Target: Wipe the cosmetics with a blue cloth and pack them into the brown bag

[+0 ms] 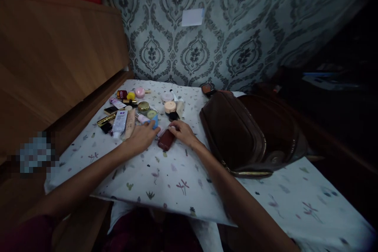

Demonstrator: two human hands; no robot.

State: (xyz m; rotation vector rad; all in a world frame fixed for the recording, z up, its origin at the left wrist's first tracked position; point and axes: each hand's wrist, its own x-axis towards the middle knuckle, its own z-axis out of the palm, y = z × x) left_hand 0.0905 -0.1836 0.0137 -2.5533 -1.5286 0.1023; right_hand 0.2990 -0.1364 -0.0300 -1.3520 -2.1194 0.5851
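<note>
My left hand (pixel 143 137) lies among the cosmetics, its fingers stretched toward a small blue jar (pixel 153 120) and a pale pink tube (pixel 142 118). Close by are a white tube (pixel 120 122) and a beige tube (pixel 130 123). The fingers of my right hand (pixel 183 133) are bent around the upper end of a dark red, rounded rectangular case (pixel 166 140), which rests on the patterned cloth (pixel 159 177). A small pinkish thing between the hands is partly hidden. Beyond my right hand sit a peach-coloured round jar (pixel 170 107) and a black cap (pixel 173 116).
A large dark brown zippered bag (pixel 233 134) stands on the right, a compact (pixel 206 89) behind it. Gold lipstick-like tubes (pixel 106 119), a gold-lidded jar (pixel 143 106) and a pink round container (pixel 139 93) lie at the left. A wooden cabinet (pixel 65 55) borders the left; patterned wall behind.
</note>
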